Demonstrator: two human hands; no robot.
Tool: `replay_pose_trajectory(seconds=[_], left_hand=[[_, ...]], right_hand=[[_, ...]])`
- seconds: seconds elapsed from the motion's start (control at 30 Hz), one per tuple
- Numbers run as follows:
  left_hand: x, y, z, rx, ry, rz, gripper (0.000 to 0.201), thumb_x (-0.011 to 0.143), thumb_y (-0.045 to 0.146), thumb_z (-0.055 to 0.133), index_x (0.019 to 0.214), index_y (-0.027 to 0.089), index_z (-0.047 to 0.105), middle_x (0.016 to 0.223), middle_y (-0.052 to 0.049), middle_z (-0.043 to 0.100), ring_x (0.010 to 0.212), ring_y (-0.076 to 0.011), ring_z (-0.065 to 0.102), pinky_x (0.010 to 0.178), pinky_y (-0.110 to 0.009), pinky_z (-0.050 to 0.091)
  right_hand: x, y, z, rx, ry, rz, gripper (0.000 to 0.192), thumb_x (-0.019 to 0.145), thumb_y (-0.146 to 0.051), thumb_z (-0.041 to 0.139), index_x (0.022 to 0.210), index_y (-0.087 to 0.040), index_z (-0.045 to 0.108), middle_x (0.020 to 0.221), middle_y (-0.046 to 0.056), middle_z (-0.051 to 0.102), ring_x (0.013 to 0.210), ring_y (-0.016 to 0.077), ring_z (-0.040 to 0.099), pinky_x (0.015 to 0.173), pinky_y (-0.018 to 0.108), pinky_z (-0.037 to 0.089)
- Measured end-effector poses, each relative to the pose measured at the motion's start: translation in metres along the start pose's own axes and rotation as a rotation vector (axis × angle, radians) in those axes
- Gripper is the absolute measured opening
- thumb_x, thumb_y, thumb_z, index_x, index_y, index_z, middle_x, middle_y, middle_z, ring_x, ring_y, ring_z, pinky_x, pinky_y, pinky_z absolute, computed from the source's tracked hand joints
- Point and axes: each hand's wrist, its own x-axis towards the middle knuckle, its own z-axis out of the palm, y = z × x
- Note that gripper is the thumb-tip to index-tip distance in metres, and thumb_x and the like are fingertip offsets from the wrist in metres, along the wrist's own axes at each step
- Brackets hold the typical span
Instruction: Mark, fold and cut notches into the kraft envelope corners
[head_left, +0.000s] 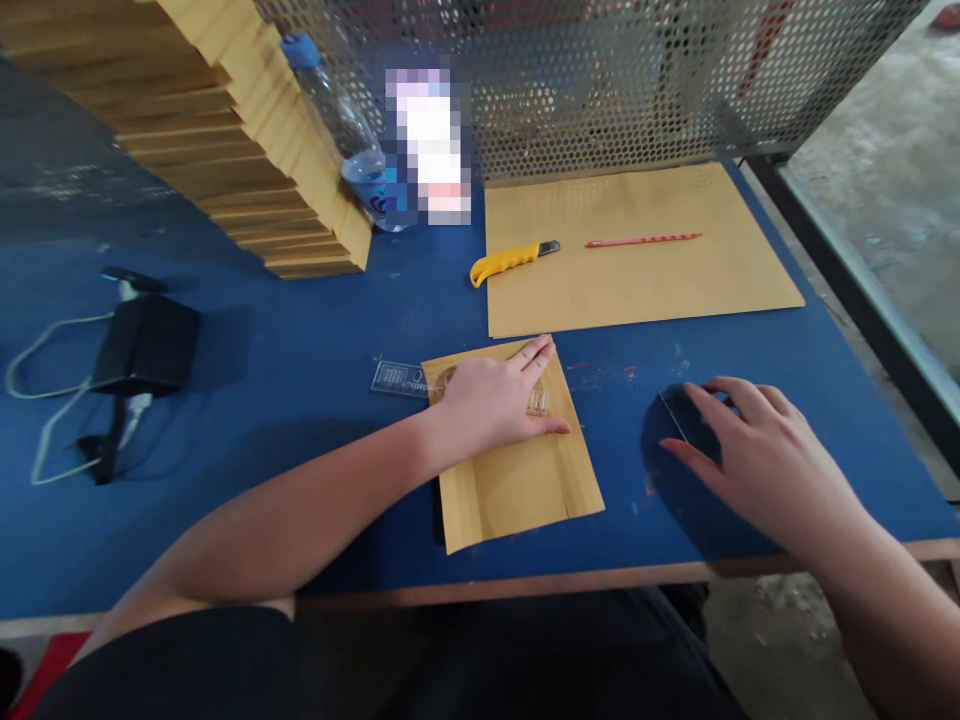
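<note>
My left hand point(499, 398) lies flat, fingers spread, on a small brown paper envelope point(517, 480) near the front of the blue table point(315, 340). A clear plastic ruler or template point(397, 378) pokes out from under the hand and the envelope's left edge. My right hand point(742, 445) hovers low over the table to the right, fingers apart, fingertips next to a thin pale line-like object point(673, 417) whose nature I cannot tell. Nothing is gripped in either hand.
A large brown sheet point(637, 290) lies further back with a yellow utility knife point(510, 262) and a red pencil point(643, 240). Stacked wooden boards point(225, 120), a plastic water bottle point(345, 130) and a perforated metal screen point(600, 80) stand behind. A black adapter with cables point(142, 345) is at left.
</note>
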Motion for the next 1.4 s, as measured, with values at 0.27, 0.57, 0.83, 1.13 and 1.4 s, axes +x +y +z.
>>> replay_pose_trajectory(seconds=[0.27, 0.57, 0.83, 1.13, 1.4], left_hand=[[-0.001, -0.002, 0.001, -0.014, 0.002, 0.022, 0.116, 0.089, 0.099, 0.038, 0.174, 0.021, 0.020, 0.178, -0.004, 0.022, 0.090, -0.0285, 0.074, 0.061, -0.041, 0.050], [0.002, -0.006, 0.003, -0.041, -0.011, 0.036, 0.119, 0.087, 0.101, 0.037, 0.174, 0.022, 0.018, 0.178, -0.002, 0.019, 0.092, -0.0280, 0.073, 0.062, -0.041, 0.051], [0.002, -0.007, 0.001, -0.031, -0.036, 0.040, 0.118, 0.088, 0.100, 0.034, 0.175, 0.021, 0.017, 0.179, -0.006, 0.017, 0.093, -0.0295, 0.074, 0.069, -0.042, 0.054], [0.003, -0.008, 0.000, -0.060, -0.020, 0.046, 0.120, 0.086, 0.100, 0.041, 0.175, 0.022, 0.018, 0.178, -0.009, 0.023, 0.100, -0.0311, 0.076, 0.077, -0.040, 0.056], [0.001, -0.005, -0.001, -0.057, 0.042, 0.045, 0.122, 0.086, 0.098, 0.048, 0.173, 0.015, 0.026, 0.173, -0.015, 0.036, 0.104, -0.0336, 0.078, 0.081, -0.040, 0.058]], right_hand=[[0.023, 0.041, 0.011, 0.304, -0.219, 0.097, 0.029, 0.099, -0.051, 0.059, 0.101, -0.023, 0.067, 0.112, 0.013, 0.069, 0.092, 0.0305, 0.070, 0.084, 0.048, 0.057], [0.003, 0.021, 0.007, -0.092, -0.112, -0.041, 0.053, 0.108, -0.043, 0.041, 0.137, -0.005, 0.065, 0.119, 0.028, 0.065, 0.102, 0.0410, 0.066, 0.089, 0.057, 0.057], [0.008, 0.013, 0.003, -0.393, -0.167, -0.388, 0.030, 0.094, -0.009, 0.045, 0.096, -0.010, 0.074, 0.116, 0.027, 0.073, 0.090, 0.0344, 0.064, 0.071, 0.048, 0.052], [0.061, 0.000, -0.011, -0.293, -0.127, -0.193, 0.030, 0.089, 0.000, 0.045, 0.099, -0.017, 0.068, 0.071, 0.006, 0.062, 0.052, 0.0160, 0.047, 0.052, 0.034, 0.021], [0.104, -0.025, 0.015, -0.214, 0.080, -0.429, 0.030, 0.104, -0.012, 0.045, 0.097, -0.017, 0.074, 0.089, 0.005, 0.074, 0.065, 0.0161, 0.050, 0.060, 0.035, 0.030]])
